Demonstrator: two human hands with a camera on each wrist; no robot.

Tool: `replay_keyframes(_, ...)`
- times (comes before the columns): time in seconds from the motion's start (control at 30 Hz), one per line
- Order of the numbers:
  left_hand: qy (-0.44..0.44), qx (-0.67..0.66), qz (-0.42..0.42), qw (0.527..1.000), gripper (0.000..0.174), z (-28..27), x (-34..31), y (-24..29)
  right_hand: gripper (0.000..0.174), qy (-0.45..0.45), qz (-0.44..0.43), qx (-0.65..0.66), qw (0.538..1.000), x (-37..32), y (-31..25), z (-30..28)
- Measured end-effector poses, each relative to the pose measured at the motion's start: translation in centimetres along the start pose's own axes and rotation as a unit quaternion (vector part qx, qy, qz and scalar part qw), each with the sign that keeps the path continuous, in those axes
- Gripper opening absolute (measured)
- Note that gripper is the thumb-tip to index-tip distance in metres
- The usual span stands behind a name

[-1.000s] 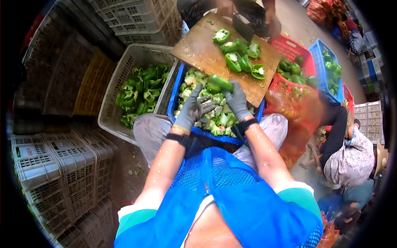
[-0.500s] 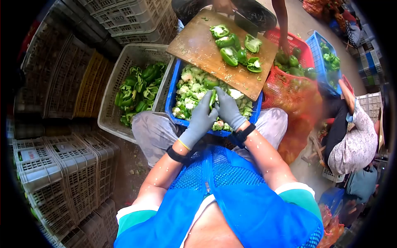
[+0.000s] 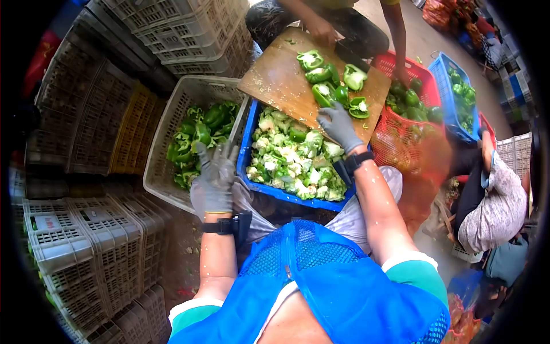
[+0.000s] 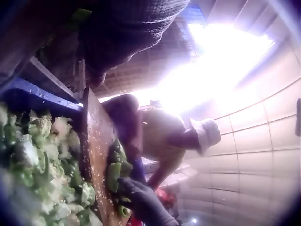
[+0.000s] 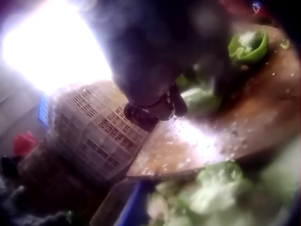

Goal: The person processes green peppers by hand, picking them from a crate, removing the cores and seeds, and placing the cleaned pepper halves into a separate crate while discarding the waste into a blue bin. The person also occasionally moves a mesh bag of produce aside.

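Observation:
My gloved left hand [image 3: 216,175] is held with fingers spread near the front of the grey crate [image 3: 163,183], which holds halved green peppers [image 3: 200,135]. Nothing shows in its grasp. My gloved right hand [image 3: 339,126] reaches over the near edge of the wooden cutting board [image 3: 275,86]. Its extended fingertips are at a green pepper half [image 3: 322,96]; in the right wrist view they overlap the pepper half [image 5: 202,100]. Several more cut peppers [image 3: 355,77] lie on the board. Below it, a blue crate [image 3: 275,189] is full of pepper cores and trimmings [image 3: 292,157].
Across the board sits another person [image 4: 162,134], one arm in a red crate [image 3: 421,74] of whole peppers. A red mesh bag [image 3: 404,146] and a blue basket [image 3: 447,71] of peppers stand right. Stacked crates [image 3: 91,246] rise on the left.
Both hands held a green pepper piece over the blue crate; they have since parted. My left hand moved left to the grey crate, my right hand up to the board. The other person reached into the red crate.

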State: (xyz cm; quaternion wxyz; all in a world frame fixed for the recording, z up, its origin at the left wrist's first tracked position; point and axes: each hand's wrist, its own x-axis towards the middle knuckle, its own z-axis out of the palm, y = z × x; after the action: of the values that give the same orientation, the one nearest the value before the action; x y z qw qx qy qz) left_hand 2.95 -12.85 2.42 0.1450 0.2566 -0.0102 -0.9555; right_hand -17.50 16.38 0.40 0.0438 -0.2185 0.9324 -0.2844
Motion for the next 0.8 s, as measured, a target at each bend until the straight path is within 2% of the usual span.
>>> replay_keyframes(0.03,0.013,0.058,0.032,0.998,0.051,-0.2,0.4,-1.5,0.029,0.095,-0.047,-0.098,0.99,0.9,-0.5,0.4)
replay_keyframes(0.07,0.031,0.117,0.063,0.991,0.051,-0.3,0.8,-2.9,0.024,0.015,0.039,-0.086,0.995,1.8,-0.9,0.6)
replay_keyframes(0.13,0.0,0.199,-0.003,0.98,0.045,-0.4,1.3,-5.8,0.022,0.002,0.026,-0.113,0.993,2.2,-1.3,2.2)
replay_keyframes(0.17,0.012,0.234,-0.046,0.971,0.043,-0.7,2.2,-7.0,0.021,-0.004,0.018,-0.128,0.992,2.4,-1.3,3.0)
replay_keyframes(0.2,0.018,0.266,-0.066,0.961,0.044,-0.3,2.3,-8.2,0.018,0.023,0.003,-0.101,0.995,1.6,-2.1,3.2)
replay_keyframes(0.23,0.026,0.297,-0.086,0.951,0.045,-0.1,2.2,-9.5,0.017,0.024,-0.042,-0.04,0.998,0.8,-2.6,3.3)
replay_keyframes(0.27,0.033,0.302,-0.071,0.95,0.046,-0.2,2.4,-10.6,0.016,0.013,-0.037,0.102,0.994,-0.4,-3.2,3.7)
replay_keyframes(0.3,0.042,0.306,-0.056,0.95,0.047,-0.4,2.6,-11.5,0.024,-0.063,-0.034,0.168,0.983,-2.2,-5.1,2.7)
replay_keyframes(0.33,-0.043,0.189,-0.14,0.971,0.042,-2.4,4.2,-11.5,0.028,-0.126,-0.023,0.29,0.948,-4.2,-6.4,2.4)
replay_keyframes(0.37,-0.111,0.085,-0.238,0.961,0.038,-4.5,5.8,-11.5,0.034,-0.185,-0.009,0.408,0.894,-5.9,-7.4,2.1)
replay_keyframes(0.43,-0.063,0.142,-0.166,0.974,0.033,-3.6,4.0,-12.4,0.04,-0.06,-0.097,0.246,0.963,-7.3,-8.2,0.7)
replay_keyframes(0.47,-0.085,0.137,-0.164,0.973,0.029,-2.6,2.9,-12.6,0.044,0.013,-0.166,0.095,0.981,-7.3,-8.0,0.7)
replay_keyframes(0.5,-0.087,0.148,-0.129,0.977,0.038,-1.8,2.3,-13.4,0.046,-0.015,-0.131,0.081,0.988,-7.8,-8.1,1.1)
replay_keyframes(0.53,-0.091,0.238,-0.125,0.959,0.045,-1.2,1.1,-13.8,0.049,-0.038,-0.094,0.066,0.993,-8.3,-8.3,1.7)
replay_keyframes(0.57,-0.096,0.322,-0.114,0.935,0.053,-0.7,0.1,-14.0,0.051,-0.065,-0.061,0.05,0.995,-8.5,-8.3,1.9)
replay_keyframes(0.6,-0.128,0.419,-0.135,0.889,0.062,-0.3,-0.3,-14.0,0.052,-0.124,-0.054,-0.016,0.991,-8.5,-8.7,0.9)
replay_keyframes(0.7,-0.072,0.486,-0.173,0.854,0.062,0.5,-2.4,-14.2,0.051,-0.208,-0.034,-0.07,0.975,-8.3,-8.0,1.3)
replay_keyframes(0.8,-0.091,0.481,-0.156,0.858,0.063,0.7,-2.5,-14.0,0.038,-0.121,-0.098,0.051,0.986,-8.7,-5.9,2.0)
